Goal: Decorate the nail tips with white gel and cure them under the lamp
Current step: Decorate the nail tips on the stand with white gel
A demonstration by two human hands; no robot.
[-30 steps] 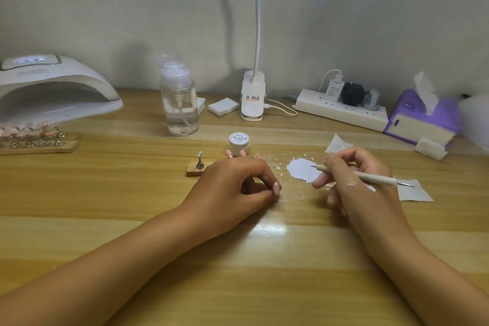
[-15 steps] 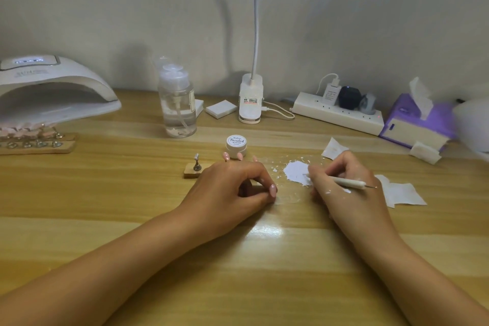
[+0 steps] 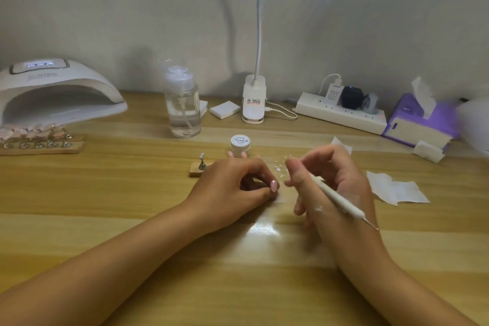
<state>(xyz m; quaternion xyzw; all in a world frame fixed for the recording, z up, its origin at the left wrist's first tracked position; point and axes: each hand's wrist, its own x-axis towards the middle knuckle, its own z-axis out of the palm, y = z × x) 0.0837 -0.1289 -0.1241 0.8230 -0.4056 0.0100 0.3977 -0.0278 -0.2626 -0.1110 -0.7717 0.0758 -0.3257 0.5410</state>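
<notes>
Your left hand (image 3: 232, 188) rests on the table (image 3: 132, 206) with its fingers curled under. The thumb tip is pressed against the forefinger, right at the edge of a pale, clear sheet (image 3: 281, 198). I cannot tell whether anything sits between them.

Your right hand (image 3: 344, 180) is blurred and raised just beside the left. Its thumb and fingers pinch a slim white tool (image 3: 337, 200). The tool's shaft slants back across the hand, and a thin metal tip pokes out near your wrist. The front end is hidden behind your thumb.

White flecks (image 3: 277, 167) dot the wood between the two hands. Just beyond your left knuckles stands the gel jar (image 3: 239, 143), small and white with its lid on. To its left, a small wooden block (image 3: 197, 171) carries one upright metal holder.

Far left, the nail tips (image 3: 26, 133) stand in a row on a wooden rack (image 3: 58, 147), just at the mouth of the curing lamp (image 3: 58, 87). The lamp's top display glows.

Crumpled wipes (image 3: 397, 190) lie to the right of your right hand. Along the wall are a clear pump bottle (image 3: 182, 114), a clip-lamp base (image 3: 254, 100), a power strip (image 3: 341, 114) and a purple tissue box (image 3: 418, 124).
</notes>
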